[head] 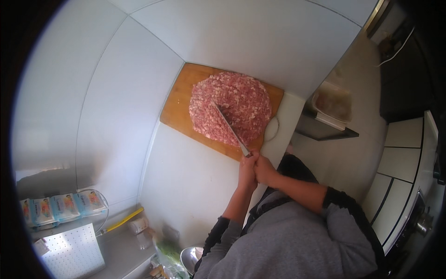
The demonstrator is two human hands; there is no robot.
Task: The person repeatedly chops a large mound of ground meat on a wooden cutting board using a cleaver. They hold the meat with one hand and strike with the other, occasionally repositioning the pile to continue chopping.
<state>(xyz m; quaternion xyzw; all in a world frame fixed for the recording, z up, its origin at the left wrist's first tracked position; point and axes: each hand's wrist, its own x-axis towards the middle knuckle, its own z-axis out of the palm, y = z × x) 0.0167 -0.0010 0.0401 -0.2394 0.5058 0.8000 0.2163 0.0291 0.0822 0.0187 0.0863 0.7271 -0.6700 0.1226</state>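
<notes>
A broad mound of minced meat (240,94) lies on a wooden cutting board (174,104) in the corner of a white counter (184,157). A long knife (230,127), its blade seen edge-on, reaches up and left over the mince from my hands. My left hand (247,171) and my right hand (265,170) are together at the knife's near end, beside the board's lower edge. The handle is hidden within the fingers. How the two hands share the grip is partly hidden. A metal ring handle (277,129) shows at the board's right side.
Light wall panels enclose the counter's far and left sides. At lower left are blue-and-white packs (66,206), a perforated metal sheet (71,251), a yellow tool (125,219) and a jar (138,225). Bagged greens (170,251) stand near a metal bowl (190,258). A plastic tub (332,103) stands at right.
</notes>
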